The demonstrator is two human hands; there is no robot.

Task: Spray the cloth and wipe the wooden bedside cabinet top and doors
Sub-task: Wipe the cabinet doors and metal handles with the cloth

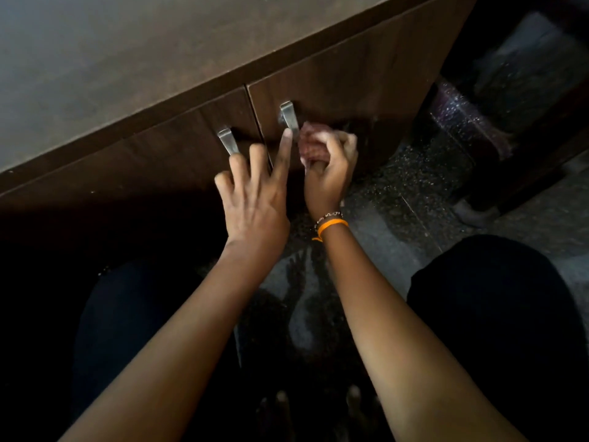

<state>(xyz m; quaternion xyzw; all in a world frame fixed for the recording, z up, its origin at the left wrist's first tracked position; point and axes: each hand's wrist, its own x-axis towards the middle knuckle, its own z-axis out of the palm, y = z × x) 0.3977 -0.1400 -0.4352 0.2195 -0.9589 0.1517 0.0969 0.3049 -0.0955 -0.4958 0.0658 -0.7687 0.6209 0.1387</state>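
Now the right hand point(328, 173) bunches the cloth point(314, 145) against the right door point(350, 81), just beside its handle point(289, 118), while the left hand point(255, 199) spreads straight fingers across the seam between the doors. The wiping looks midway: doors underway; whether the cabinet top point(111, 59) is done I cannot tell. The lower door stays free, though the handle crowds each stroke.

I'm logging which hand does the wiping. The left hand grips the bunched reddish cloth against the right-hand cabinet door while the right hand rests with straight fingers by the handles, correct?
Not quite: the hands are swapped. In the head view the right hand grips the bunched reddish cloth against the right-hand cabinet door, while the left hand rests with straight fingers by the handles.
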